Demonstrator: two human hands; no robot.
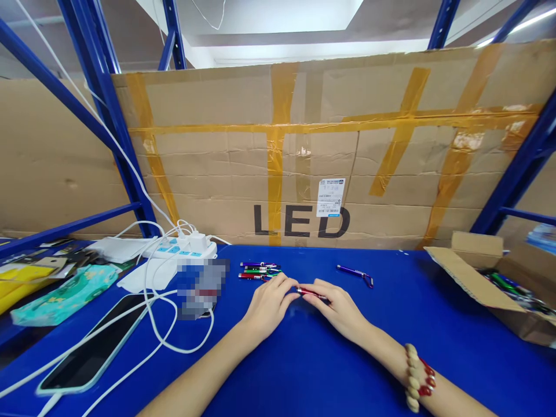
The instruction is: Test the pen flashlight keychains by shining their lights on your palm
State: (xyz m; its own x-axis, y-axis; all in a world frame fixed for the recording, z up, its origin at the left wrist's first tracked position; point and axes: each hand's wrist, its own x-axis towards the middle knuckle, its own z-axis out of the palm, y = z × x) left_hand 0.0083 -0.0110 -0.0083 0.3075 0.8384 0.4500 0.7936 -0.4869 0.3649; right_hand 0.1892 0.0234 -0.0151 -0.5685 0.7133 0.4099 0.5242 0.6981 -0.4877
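Observation:
A slim red pen-shaped tube [311, 293] with a silver end is held level just above or on the blue tabletop, between my two hands. My right hand [341, 310] grips its red body with thumb and fingers, which hide part of it. The fingertips of my left hand [268, 307] close together at its silver left end. Beyond my left hand lies a small row of similar tubes: blue [256, 264], green [256, 270] and red [251, 277]. A single blue tube with a clip [354, 271] rests behind my right hand.
An open cardboard box [499, 313] with several similar tubes stands at right. On the left are a phone [95, 347], white cables, a power strip [186, 249] and a teal packet [65, 294]. A large taped carton [226, 174] walls off the back, between blue rack posts.

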